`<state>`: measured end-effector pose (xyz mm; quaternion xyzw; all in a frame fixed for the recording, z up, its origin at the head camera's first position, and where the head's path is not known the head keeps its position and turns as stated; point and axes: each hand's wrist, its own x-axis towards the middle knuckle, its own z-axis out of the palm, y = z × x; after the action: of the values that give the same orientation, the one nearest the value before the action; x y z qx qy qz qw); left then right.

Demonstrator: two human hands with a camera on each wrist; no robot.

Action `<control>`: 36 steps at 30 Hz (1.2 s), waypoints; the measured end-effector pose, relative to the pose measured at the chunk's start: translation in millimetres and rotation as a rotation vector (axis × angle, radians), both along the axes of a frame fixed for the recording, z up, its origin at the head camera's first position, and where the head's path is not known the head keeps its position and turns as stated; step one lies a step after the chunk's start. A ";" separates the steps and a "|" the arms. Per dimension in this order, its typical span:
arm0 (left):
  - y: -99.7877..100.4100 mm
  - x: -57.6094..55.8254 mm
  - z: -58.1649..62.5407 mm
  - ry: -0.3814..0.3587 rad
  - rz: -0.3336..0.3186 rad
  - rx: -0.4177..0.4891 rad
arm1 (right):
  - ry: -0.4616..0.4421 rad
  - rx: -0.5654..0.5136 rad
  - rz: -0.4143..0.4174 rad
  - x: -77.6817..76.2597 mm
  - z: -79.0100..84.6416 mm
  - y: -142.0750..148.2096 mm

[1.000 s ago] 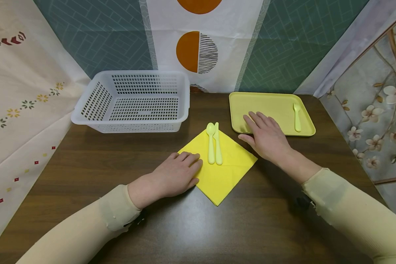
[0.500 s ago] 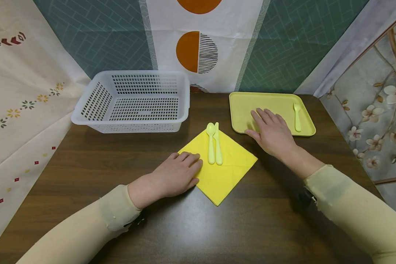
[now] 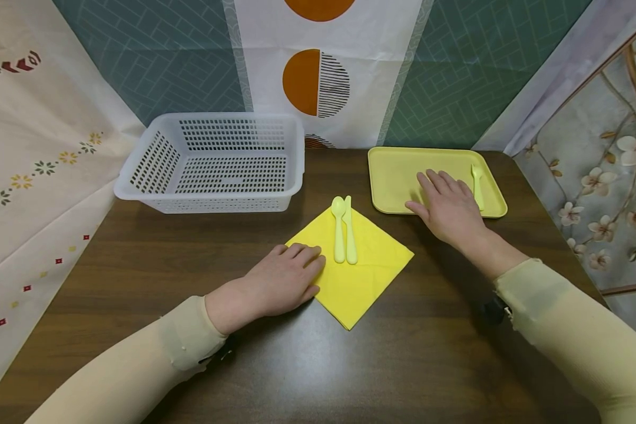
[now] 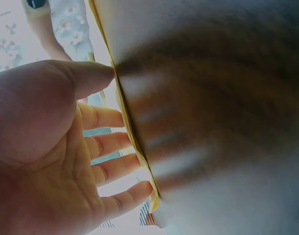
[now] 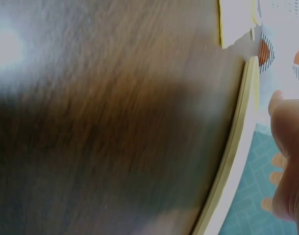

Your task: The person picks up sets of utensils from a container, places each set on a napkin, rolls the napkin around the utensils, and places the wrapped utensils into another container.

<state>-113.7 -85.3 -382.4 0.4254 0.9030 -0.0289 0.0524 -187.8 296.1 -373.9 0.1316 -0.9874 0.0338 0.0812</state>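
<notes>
A yellow folded napkin [image 3: 347,297] lies diamond-wise at the middle of the table. On its upper part a pale yellow spoon [image 3: 339,235] and knife [image 3: 351,241] lie side by side. My left hand [image 3: 283,280] rests on the napkin's left corner; in the left wrist view its fingertips [image 4: 144,188] and thumb touch the napkin edge. Over the yellow tray [image 3: 394,168] at the back right, my right hand [image 3: 447,206] reaches with fingers extended and nothing held. A matching fork [image 3: 477,179] lies in the tray's right side, its handle end partly hidden by that hand.
A white perforated plastic basket [image 3: 294,176] stands at the back left of the dark wooden table [image 3: 153,259]. Patterned cloths [image 3: 191,59] hang behind the table and along both sides.
My right hand has shifted rightward and slightly back over the tray, toward the fork. The left hand, napkin, spoon and knife have stayed in place.
</notes>
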 end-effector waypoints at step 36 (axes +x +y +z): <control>1.5 -0.7 1.6 -0.017 0.009 -0.011 | -0.053 0.041 -0.165 -23.5 -1.6 51.3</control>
<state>-114.4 -83.8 -380.8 0.4211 0.9044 -0.0301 0.0629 -211.3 347.4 -375.6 0.0507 -0.9972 0.0103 0.0549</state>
